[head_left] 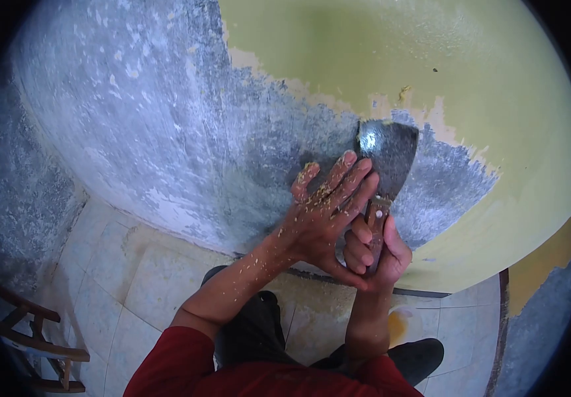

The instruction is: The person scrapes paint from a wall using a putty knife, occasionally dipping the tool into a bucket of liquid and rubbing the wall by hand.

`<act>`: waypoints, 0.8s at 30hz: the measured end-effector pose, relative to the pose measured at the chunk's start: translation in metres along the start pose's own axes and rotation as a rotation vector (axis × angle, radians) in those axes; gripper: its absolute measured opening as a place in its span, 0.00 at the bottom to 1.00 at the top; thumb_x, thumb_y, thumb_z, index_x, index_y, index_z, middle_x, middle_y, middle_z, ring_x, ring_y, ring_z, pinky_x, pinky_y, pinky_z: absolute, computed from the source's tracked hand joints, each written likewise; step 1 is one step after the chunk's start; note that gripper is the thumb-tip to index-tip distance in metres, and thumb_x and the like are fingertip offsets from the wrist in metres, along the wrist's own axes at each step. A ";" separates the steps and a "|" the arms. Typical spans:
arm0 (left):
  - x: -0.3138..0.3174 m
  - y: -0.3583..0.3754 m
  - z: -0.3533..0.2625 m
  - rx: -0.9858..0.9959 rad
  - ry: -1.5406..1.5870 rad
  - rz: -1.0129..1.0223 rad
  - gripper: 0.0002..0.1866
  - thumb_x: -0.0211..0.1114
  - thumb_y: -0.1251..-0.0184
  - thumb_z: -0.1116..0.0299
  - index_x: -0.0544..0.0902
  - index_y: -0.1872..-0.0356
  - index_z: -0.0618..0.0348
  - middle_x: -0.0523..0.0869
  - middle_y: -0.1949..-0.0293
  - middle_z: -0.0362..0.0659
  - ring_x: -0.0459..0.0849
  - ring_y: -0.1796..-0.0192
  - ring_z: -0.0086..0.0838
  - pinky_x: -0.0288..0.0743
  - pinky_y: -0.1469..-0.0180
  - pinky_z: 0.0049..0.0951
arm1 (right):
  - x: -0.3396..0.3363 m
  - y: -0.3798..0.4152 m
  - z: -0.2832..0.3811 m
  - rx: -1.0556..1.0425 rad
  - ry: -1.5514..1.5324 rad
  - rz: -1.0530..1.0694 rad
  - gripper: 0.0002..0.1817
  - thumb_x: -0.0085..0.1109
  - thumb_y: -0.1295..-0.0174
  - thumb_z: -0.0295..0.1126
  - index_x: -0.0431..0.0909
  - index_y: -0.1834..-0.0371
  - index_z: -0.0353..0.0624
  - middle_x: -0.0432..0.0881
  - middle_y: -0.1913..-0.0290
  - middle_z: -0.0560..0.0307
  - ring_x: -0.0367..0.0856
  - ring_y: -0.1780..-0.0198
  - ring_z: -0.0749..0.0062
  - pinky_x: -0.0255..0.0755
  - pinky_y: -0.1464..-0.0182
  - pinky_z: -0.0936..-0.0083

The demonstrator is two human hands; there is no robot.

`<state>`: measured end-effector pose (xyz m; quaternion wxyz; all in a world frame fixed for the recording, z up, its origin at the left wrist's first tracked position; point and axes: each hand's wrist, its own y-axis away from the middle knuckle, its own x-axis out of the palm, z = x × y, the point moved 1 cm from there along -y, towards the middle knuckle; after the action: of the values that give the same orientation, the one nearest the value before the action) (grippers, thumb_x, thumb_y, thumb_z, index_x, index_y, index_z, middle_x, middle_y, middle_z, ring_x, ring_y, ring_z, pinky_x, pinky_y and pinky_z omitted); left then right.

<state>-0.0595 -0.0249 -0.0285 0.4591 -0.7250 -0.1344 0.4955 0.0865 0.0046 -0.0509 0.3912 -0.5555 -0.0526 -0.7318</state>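
My right hand (pixel 392 259) is wrapped around the wooden handle of a paint scraper (pixel 394 155). Its wide metal blade lies against the wall, with the front edge at the ragged border between yellow-green paint (pixel 497 86) and bare grey wall (pixel 186 119). Spread fingers of my left hand (pixel 322 218) reach up beside the blade's lower left side, and the thumb stretches toward the handle and my right hand. Paint flakes cling to the left fingers, back of the hand and forearm. A small curl of loosened paint (pixel 404 92) sticks to the wall just above the blade.
Below the wall runs a tiled floor (pixel 160 264), dusty along the wall's foot. A wooden piece of furniture (pixel 40 341) stands at the lower left. A yellow-orange patch (pixel 398 325) marks the floor near my right forearm. Another partly bare wall (pixel 543 311) is at the right.
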 end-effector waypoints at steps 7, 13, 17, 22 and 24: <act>0.003 0.008 0.003 0.091 0.017 0.074 0.75 0.61 0.69 0.13 0.61 0.26 0.70 0.62 0.24 0.56 0.56 0.20 0.47 0.43 0.25 0.52 | 0.007 0.018 -0.012 -0.062 0.160 -0.093 0.24 0.35 0.20 0.49 0.61 0.32 0.45 0.69 0.65 0.58 0.64 0.79 0.83 0.63 0.82 0.84; -0.006 -0.012 0.002 0.032 0.048 0.062 0.76 0.64 0.73 0.14 0.62 0.27 0.70 0.63 0.25 0.57 0.57 0.21 0.48 0.45 0.27 0.55 | 0.026 0.000 0.003 -0.018 0.170 -0.170 0.24 0.36 0.20 0.48 0.59 0.30 0.46 0.68 0.66 0.58 0.63 0.80 0.83 0.62 0.84 0.85; -0.010 -0.009 -0.006 0.005 0.070 0.072 0.77 0.65 0.74 0.15 0.61 0.26 0.70 0.62 0.25 0.57 0.56 0.20 0.49 0.45 0.28 0.56 | 0.035 0.007 0.002 -0.047 0.155 -0.188 0.23 0.37 0.20 0.46 0.59 0.30 0.46 0.68 0.67 0.57 0.64 0.80 0.83 0.63 0.84 0.86; -0.004 -0.016 -0.004 0.036 0.106 0.090 0.76 0.66 0.73 0.15 0.62 0.27 0.70 0.62 0.25 0.58 0.56 0.21 0.51 0.45 0.28 0.57 | 0.031 0.012 0.008 -0.022 0.166 -0.220 0.22 0.37 0.20 0.47 0.61 0.32 0.48 0.68 0.67 0.59 0.62 0.80 0.84 0.62 0.84 0.87; -0.008 -0.015 -0.008 0.043 0.148 0.046 0.76 0.66 0.73 0.15 0.62 0.27 0.70 0.63 0.25 0.57 0.57 0.21 0.51 0.46 0.29 0.57 | 0.041 0.011 0.007 -0.018 0.109 -0.217 0.21 0.38 0.20 0.48 0.62 0.33 0.47 0.68 0.67 0.59 0.61 0.81 0.84 0.62 0.84 0.86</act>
<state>-0.0530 -0.0258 -0.0111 0.4717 -0.7526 -0.0726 0.4536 0.0957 -0.0201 -0.0175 0.3072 -0.5094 -0.0845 -0.7994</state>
